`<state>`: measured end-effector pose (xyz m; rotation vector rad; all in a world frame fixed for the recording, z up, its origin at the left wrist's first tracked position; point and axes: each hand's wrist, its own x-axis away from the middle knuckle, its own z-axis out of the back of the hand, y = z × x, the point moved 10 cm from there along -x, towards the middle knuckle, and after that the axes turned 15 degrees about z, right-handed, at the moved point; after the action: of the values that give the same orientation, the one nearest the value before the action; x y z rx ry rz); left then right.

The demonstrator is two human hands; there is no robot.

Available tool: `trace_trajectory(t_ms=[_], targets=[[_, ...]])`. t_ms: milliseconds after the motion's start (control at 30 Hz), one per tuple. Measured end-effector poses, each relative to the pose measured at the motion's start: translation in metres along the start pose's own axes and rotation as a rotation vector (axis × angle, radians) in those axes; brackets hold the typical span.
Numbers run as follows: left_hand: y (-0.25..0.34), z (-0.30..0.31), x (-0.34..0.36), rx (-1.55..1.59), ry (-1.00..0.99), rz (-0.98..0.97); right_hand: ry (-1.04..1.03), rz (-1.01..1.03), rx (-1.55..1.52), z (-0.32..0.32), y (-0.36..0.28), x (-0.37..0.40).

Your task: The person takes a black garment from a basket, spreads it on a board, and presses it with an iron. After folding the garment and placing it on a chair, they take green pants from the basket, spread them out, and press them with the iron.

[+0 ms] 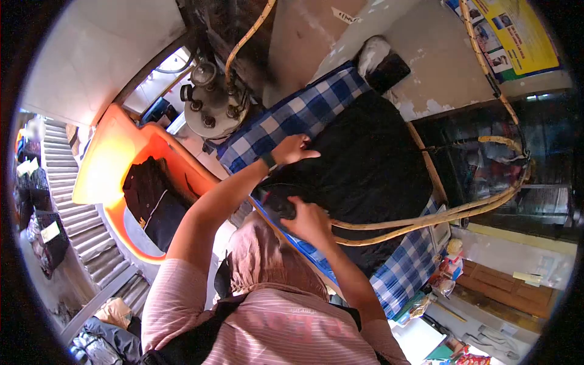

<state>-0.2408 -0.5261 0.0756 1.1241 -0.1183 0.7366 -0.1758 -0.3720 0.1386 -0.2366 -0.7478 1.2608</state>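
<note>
Black cloth (377, 152) lies spread over a table covered in blue and white checked fabric (310, 109). My left hand (295, 150) rests at the cloth's upper left edge, thumb stretched out and apart from the fingers, with nothing visible in it. Near the table's front edge, my right hand (307, 220) is wrapped round a dark handle of an iron, whose body is hard to tell from the black cloth. Two tan hoses (420, 220) run from beside this hand to the right.
An orange plastic chair (176, 155) with dark clothing (155, 201) on it stands at the left. A metal boiler (213, 109) with valves is behind the table's left end. Shelves with small items (453, 258) are at the right.
</note>
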Motion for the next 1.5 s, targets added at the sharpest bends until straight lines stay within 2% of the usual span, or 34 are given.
trace_trajectory(t_ms=[67,133,167,200,267,300,367,400,467,567,633,667,700,733,767,833,867,933,967,1033,1067,1100,1133,1167,1200,1233,1267,1333,1367,1400,1467,1500], targets=[[0.015,-0.011,-0.019,-0.037,-0.073,0.002,0.049,0.056,-0.012,-0.006,-0.028,-0.012],[0.007,-0.033,-0.046,0.245,-0.212,0.101,-0.035,0.12,0.047,-0.025,-0.042,-0.028],[0.01,-0.042,-0.065,0.31,-0.232,-0.032,-0.021,0.112,0.049,-0.021,-0.043,-0.031],[0.021,-0.036,-0.067,0.301,-0.241,-0.045,-0.029,0.096,0.044,-0.016,-0.043,-0.033],[0.027,-0.036,-0.066,0.275,-0.395,0.202,-0.022,0.069,0.044,-0.005,-0.034,-0.038],[0.028,-0.039,-0.077,0.267,-0.403,0.19,0.013,0.007,0.027,0.005,-0.017,-0.041],[0.03,-0.041,-0.108,0.181,-0.314,0.052,0.095,-0.082,-0.046,0.043,0.011,-0.045],[0.033,-0.041,-0.116,0.177,-0.319,0.042,0.163,-0.071,-0.039,0.055,0.031,-0.052],[0.045,-0.031,-0.127,0.257,-0.267,-0.035,0.174,-0.218,-0.016,0.088,0.071,-0.055],[0.056,-0.012,-0.141,0.284,-0.165,-0.11,0.279,-0.311,-0.025,0.12,0.123,-0.056],[0.059,-0.002,-0.158,0.167,0.029,-0.247,0.322,-0.343,-0.024,0.127,0.128,-0.048],[0.055,-0.003,-0.168,0.162,0.024,-0.251,0.337,-0.323,0.003,0.126,0.117,-0.039],[0.056,-0.013,-0.167,-0.099,-0.029,-0.195,0.348,-0.307,0.027,0.123,0.103,-0.028],[0.053,-0.025,-0.163,-0.36,-0.087,-0.14,0.294,-0.258,0.005,0.109,0.089,-0.019],[0.057,-0.029,-0.153,-0.363,-0.105,-0.146,0.3,-0.197,-0.009,0.096,0.076,-0.011],[0.067,-0.032,-0.136,-0.539,-0.032,-0.184,0.133,-0.257,-0.012,0.058,0.059,-0.003],[0.056,-0.038,-0.145,-0.429,0.036,-0.222,0.116,-0.205,-0.045,0.034,0.055,-0.002],[0.063,-0.016,-0.126,-0.275,0.354,-0.28,0.142,-0.257,-0.045,0.03,0.047,0.009],[0.062,-0.012,-0.122,-0.267,0.37,-0.274,0.16,-0.272,-0.054,0.029,0.053,0.017],[0.057,0.0,-0.112,-0.214,0.359,-0.222,0.251,-0.358,-0.072,0.033,0.078,0.038],[0.052,0.006,-0.102,-0.163,0.334,-0.171,0.381,-0.425,-0.024,0.043,0.095,0.06],[0.042,0.01,-0.094,-0.134,0.374,-0.257,0.343,-0.534,-0.157,0.05,0.116,0.086],[0.029,0.016,-0.083,-0.102,0.416,-0.343,0.427,-0.58,-0.13,0.06,0.136,0.115],[0.025,0.023,-0.06,-0.209,0.488,-0.437,0.558,-0.645,-0.064,0.064,0.163,0.149],[0.022,0.03,-0.027,-0.316,0.563,-0.526,0.673,-0.614,0.02,0.064,0.189,0.183],[0.011,0.038,-0.002,-0.297,0.574,-0.483,0.648,-0.746,-0.057,0.052,0.229,0.219],[-0.003,0.044,0.025,-0.278,0.586,-0.437,0.683,-0.879,-0.191,0.054,0.24,0.259],[-0.05,0.045,0.057,-0.264,0.494,-0.2,0.929,-0.982,-0.407,0.048,0.267,0.325],[-0.066,0.045,0.079,-0.301,0.542,-0.157,1.003,-0.977,-0.379,0.039,0.293,0.353],[-0.08,0.043,0.097,-0.338,0.588,-0.115,0.984,-1.076,-0.34,0.041,0.301,0.374],[-0.089,0.032,0.13,-0.306,0.611,-0.117,0.976,-1.073,-0.263,0.041,0.309,0.385],[-0.089,0.028,0.14,-0.28,0.626,-0.118,0.949,-0.978,-0.226,0.057,0.283,0.369]])
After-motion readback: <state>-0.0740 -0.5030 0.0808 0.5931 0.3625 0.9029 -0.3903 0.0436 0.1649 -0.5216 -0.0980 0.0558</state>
